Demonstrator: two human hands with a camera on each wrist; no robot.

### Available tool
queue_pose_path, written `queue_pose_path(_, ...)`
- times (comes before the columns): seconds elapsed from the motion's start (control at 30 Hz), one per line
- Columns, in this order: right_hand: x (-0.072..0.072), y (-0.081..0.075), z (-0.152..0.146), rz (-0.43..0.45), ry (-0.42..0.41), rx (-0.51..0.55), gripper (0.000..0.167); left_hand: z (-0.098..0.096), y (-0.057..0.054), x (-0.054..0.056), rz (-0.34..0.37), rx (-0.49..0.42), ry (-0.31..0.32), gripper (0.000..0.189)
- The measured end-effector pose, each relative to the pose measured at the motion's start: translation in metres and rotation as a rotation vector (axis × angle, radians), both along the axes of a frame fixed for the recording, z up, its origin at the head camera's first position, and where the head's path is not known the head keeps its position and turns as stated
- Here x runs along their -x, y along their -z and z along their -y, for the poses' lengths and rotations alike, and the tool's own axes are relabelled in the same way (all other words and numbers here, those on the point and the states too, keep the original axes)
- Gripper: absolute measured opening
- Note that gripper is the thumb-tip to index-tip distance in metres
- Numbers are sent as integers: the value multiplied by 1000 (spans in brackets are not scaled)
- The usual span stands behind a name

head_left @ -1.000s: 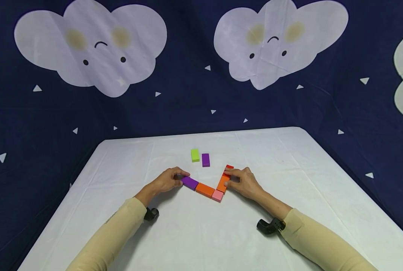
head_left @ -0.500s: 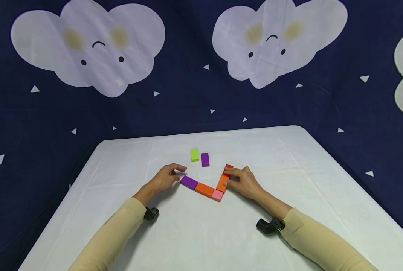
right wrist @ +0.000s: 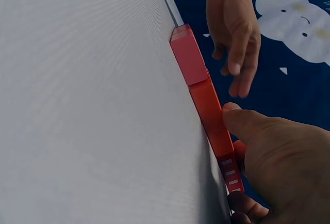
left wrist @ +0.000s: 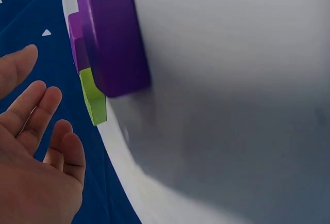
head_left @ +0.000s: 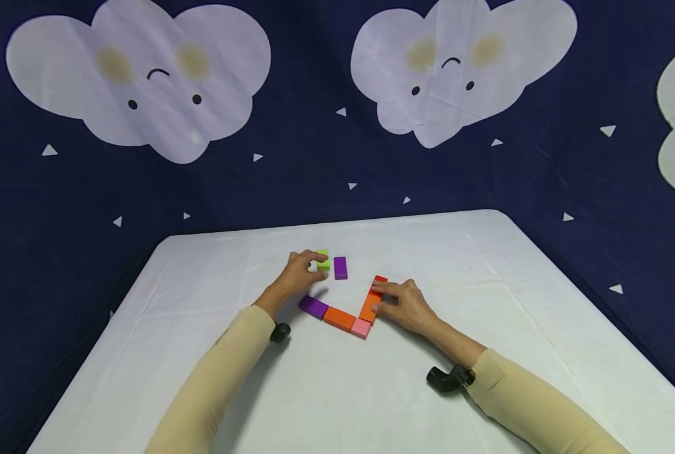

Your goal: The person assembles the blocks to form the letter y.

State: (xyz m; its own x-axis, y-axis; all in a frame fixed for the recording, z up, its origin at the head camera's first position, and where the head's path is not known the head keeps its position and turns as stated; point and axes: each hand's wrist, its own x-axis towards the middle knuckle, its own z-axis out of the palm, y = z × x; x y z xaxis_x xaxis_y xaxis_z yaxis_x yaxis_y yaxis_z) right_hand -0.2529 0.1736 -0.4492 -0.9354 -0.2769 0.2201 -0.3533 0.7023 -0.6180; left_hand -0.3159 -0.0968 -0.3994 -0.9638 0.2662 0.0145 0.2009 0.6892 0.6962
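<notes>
My left hand (head_left: 298,272) reaches over beside a lime green block (head_left: 323,265), thumb and fingers spread apart with nothing between them; the left wrist view also shows the loose fingers (left wrist: 51,100). A loose purple block (head_left: 340,268) lies just right of the green one. My right hand (head_left: 408,308) holds the right arm of a V-shaped row, its thumb at the side of an orange block (head_left: 367,309) and a forefinger across by the red block (head_left: 380,278). At the V's corner sits a pink block (head_left: 361,328). From it, another orange block (head_left: 339,319) and a purple block (head_left: 313,307) run left.
A white cloth covers the table (head_left: 394,391). Behind it hangs a dark blue curtain (head_left: 303,189) with cloud faces. Black wrist cameras, the left one (head_left: 281,332) and the right one (head_left: 451,378), sit low near the tabletop.
My left hand has let go of the purple block at the row's left end and moved up and right to the green block. The right hand stays on the row.
</notes>
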Motion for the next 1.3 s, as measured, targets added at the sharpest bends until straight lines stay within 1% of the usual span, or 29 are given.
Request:
queue_pose_path(0.13,0,-2,1,-4,-5,-9,48,-8,1,10,-7,54,24,51)
queue_pose_path(0.2,0,-2,2,-4,-5,-13,48,-12,2,13,5,72,38,56)
queue_pose_path(0.27,0,-2,2,6,0,-13,48,-15,3,16,30,72,49,58)
queue_pose_path(0.4,0,-1,3,19,10,-18,47,-20,5,21,97,43,60,59)
queue_pose_path(0.57,-2,1,3,24,20,-16,47,-25,6,25,146,63,51,60)
queue_pose_path(0.67,-2,2,3,19,21,-12,47,-26,9,29,153,95,52,61)
queue_pose_path(0.77,-3,2,3,9,20,-12,47,-29,9,33,145,149,58,62)
queue_pose_path(0.9,-2,1,3,12,17,-10,46,-30,9,35,142,210,69,64)
queue_pose_path(1.07,0,0,2,12,13,-8,46,-31,9,38,150,230,70,66)
queue_pose_path(1.3,0,0,1,5,7,-6,46,-32,11,40,147,214,65,65)
